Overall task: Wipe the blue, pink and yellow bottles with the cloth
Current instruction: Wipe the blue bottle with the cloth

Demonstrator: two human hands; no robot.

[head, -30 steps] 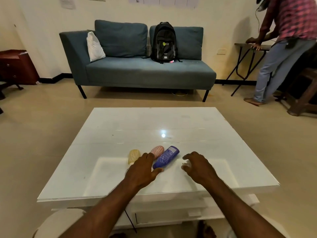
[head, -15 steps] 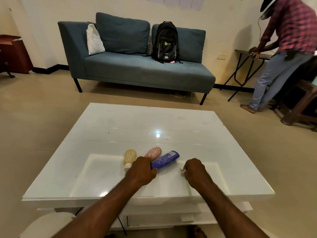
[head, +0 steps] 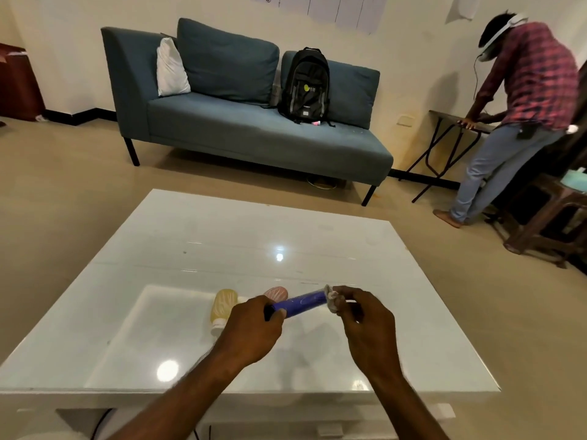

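Left hand (head: 251, 331) grips blue bottle (head: 301, 303); right hand (head: 365, 322) presses cloth (head: 333, 296) on end.

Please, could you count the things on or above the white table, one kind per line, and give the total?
Bottles: 3, blue bottle held in the left hand, pink bottle and yellow bottle lying on the table
Cloths: 1, cloth in the right hand at the blue bottle's end
Total: 4

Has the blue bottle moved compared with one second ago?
Yes. The blue bottle lay beside the pink bottle; now the left hand holds it up, above the table.
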